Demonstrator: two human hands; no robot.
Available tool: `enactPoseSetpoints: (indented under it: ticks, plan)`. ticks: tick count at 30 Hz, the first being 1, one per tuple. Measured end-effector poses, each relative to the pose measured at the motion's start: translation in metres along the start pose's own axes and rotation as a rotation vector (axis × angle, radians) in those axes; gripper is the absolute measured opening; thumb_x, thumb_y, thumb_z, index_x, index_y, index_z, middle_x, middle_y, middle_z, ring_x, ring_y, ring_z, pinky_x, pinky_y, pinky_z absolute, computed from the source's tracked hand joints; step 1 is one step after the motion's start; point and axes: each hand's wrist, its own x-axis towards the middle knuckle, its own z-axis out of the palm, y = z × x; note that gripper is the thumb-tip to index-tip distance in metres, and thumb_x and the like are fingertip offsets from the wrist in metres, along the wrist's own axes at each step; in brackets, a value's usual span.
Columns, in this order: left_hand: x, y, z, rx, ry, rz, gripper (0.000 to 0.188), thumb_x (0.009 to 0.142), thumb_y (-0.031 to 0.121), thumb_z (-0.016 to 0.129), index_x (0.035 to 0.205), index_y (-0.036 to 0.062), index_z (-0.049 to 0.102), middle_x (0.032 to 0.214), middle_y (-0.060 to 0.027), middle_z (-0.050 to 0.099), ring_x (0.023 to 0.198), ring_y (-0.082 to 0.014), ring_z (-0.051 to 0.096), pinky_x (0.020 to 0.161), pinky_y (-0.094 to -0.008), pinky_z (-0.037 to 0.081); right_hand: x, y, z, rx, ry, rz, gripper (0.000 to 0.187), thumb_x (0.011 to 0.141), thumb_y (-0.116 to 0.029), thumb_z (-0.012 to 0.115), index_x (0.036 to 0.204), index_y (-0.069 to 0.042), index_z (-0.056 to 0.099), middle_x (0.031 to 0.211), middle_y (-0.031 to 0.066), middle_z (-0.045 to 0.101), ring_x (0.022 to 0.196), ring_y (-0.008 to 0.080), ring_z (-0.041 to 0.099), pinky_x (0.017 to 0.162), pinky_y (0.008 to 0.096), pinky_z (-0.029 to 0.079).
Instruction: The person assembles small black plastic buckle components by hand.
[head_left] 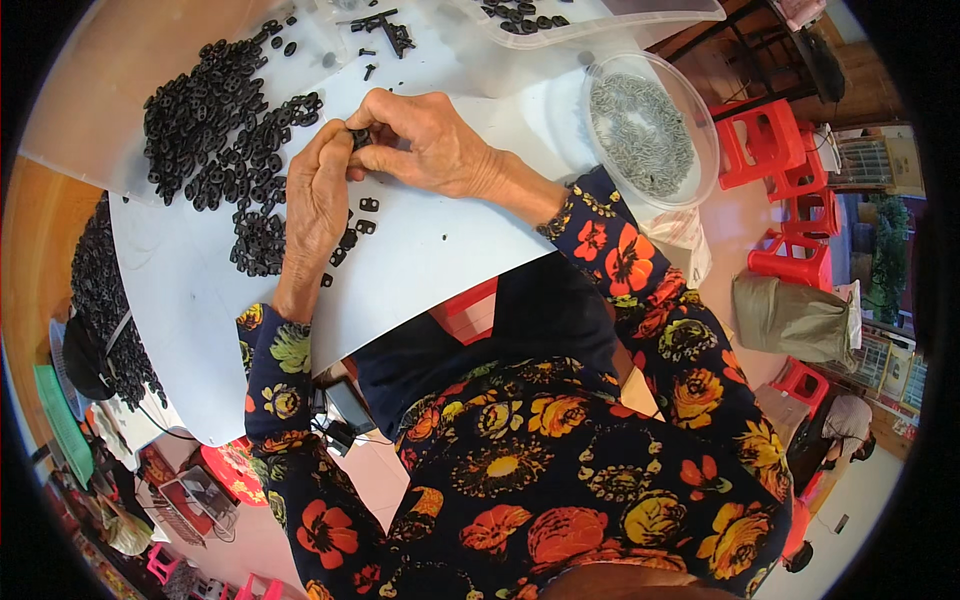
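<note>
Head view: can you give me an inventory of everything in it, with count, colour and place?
Two-hole pieces: uncountable, black, heaped upper left
Bolt-shaped parts: several, black, top centre
Tabletop: one, white, centre
Plastic bin: one, clear, top
Round tub: one, clear, right of the hands
Metal screws: uncountable, silver, inside the tub
Plastic stools: several, red, right
Sack: one, khaki, right
Tray: one, green, lower left
Held piece: one, black, between both hands' fingertips
Floral sleeves: two, dark multicoloured, both arms
Left hand: one, bare, upper centre
Right hand: one, bare, beside it
</note>
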Motion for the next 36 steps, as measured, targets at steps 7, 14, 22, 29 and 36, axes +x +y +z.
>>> enactPoseSetpoints:
  ticks: [7,14,22,29,36]
  plan:
    - [0.001,-0.004,-0.001,0.02,0.006,0.018,0.031,0.094,0.026,0.039,0.081,0.0002,0.049,0.066,-0.0018,0.046,0.062,-0.0097,0.04,0.058,-0.0239,0.036,0.0,0.001,0.002,0.01,0.007,-0.005,0.025,0.078,-0.009,0.072,0.095,-0.001,0.054,0.07,0.0074,0.062,0.062,0.0142,0.06,0.057,0.0261,0.05]
    - [0.002,-0.007,-0.004,-0.003,-0.012,-0.016,0.03,0.094,0.025,0.038,0.081,0.0011,0.05,0.063,-0.0005,0.043,0.062,-0.0094,0.039,0.057,-0.0243,0.034,0.001,-0.003,0.001,0.013,-0.011,0.001,0.024,0.079,-0.009,0.071,0.094,-0.002,0.054,0.07,0.0074,0.062,0.062,0.0141,0.061,0.058,0.0253,0.051]
    - [-0.002,0.005,0.001,0.033,-0.025,-0.038,0.031,0.093,0.026,0.037,0.074,0.0023,0.046,0.062,-0.0003,0.04,0.061,-0.0097,0.037,0.057,-0.0248,0.032,-0.004,0.003,0.001,0.029,-0.007,-0.021,0.022,0.078,-0.009,0.072,0.09,-0.001,0.056,0.075,0.0087,0.066,0.065,0.0146,0.064,0.059,0.0247,0.053]
    - [0.001,-0.003,0.001,-0.107,-0.045,-0.025,0.031,0.091,0.026,0.039,0.071,0.003,0.043,0.061,-0.0009,0.041,0.061,-0.0094,0.037,0.057,-0.0249,0.031,0.0,0.001,-0.004,0.024,0.006,-0.025,0.019,0.076,-0.008,0.073,0.084,0.0,0.057,0.074,0.007,0.066,0.059,0.0122,0.059,0.056,0.0232,0.05]
    - [0.004,0.005,-0.007,-0.041,-0.087,-0.008,0.035,0.091,0.029,0.035,0.071,0.0023,0.046,0.063,-0.0014,0.045,0.063,-0.0099,0.041,0.06,-0.0253,0.033,0.0,-0.008,-0.007,0.011,0.01,0.02,0.021,0.075,-0.009,0.075,0.085,-0.001,0.058,0.073,0.0063,0.065,0.06,0.011,0.06,0.056,0.0232,0.049]
